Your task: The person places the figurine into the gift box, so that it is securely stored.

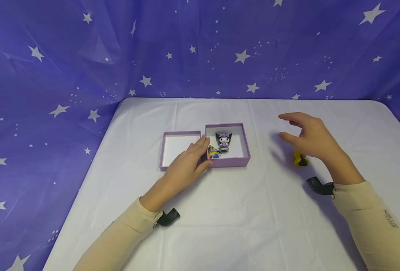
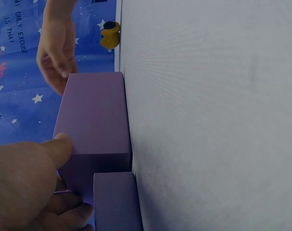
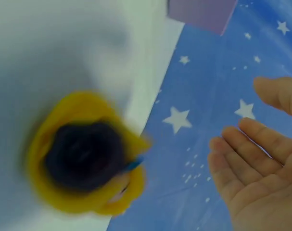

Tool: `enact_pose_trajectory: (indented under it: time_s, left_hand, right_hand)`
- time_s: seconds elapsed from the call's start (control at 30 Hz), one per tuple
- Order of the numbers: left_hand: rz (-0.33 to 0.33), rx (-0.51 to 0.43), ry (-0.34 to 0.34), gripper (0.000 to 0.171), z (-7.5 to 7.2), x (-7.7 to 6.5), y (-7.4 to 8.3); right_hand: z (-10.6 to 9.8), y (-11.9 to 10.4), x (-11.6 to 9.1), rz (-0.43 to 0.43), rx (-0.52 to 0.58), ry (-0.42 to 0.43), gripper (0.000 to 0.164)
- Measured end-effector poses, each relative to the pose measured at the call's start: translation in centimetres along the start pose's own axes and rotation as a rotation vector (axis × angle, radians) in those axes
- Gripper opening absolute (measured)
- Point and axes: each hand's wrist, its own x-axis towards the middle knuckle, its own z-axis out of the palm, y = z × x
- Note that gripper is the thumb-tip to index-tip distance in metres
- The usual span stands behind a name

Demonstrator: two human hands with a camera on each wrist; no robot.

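Note:
My left hand (image 1: 185, 162) holds the front left corner of a purple box (image 1: 231, 162), thumb at the front and fingers along the left wall. In the left wrist view the thumb (image 2: 59, 147) lies on the box's edge. Inside the box stands a figurine with black ears and a purple outfit (image 1: 224, 141). A small multicoloured figurine (image 1: 214, 153) is beside it, partly hidden by the box wall. My right hand (image 1: 308, 135) is raised above the table with nothing in it, thumb and fingers apart. Close below it is a yellow figurine with a dark part (image 1: 300, 159), blurred in the right wrist view.
A shallow purple lid (image 1: 176, 148), white inside, lies left of the box, partly behind my left hand. A white cloth covers the table (image 1: 227, 218). Purple-blue star-patterned fabric (image 1: 203, 49) hangs behind it. Black wrist mounts (image 1: 168, 217) stick out from both sleeves.

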Motion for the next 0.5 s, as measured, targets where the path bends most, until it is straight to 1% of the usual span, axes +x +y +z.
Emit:
enact_pose_trajectory:
  time_s: [0.07, 0.27, 0.43, 0.5]
  left_hand:
    - [0.002, 0.000, -0.003, 0.069, 0.0, 0.0, 0.0]
    - [0.010, 0.002, -0.003, 0.068, 0.1, 0.1, -0.1]
    - [0.015, 0.004, -0.002, 0.069, 0.1, 0.1, -0.2]
    - [0.018, 0.003, 0.000, 0.069, 0.2, 0.1, -0.3]
  right_hand:
    - [-0.2, 0.7, -0.6, 0.019, 0.005, -0.042, 0.052]
    - [-1.3, 3.2, -2.2, 0.103, 0.013, -0.205, 0.064]
    - [-1.6, 4.5, -3.3, 0.148, 0.019, -0.290, 0.070]
    - [-1.6, 4.9, -3.7, 0.150, 0.023, -0.315, 0.075]
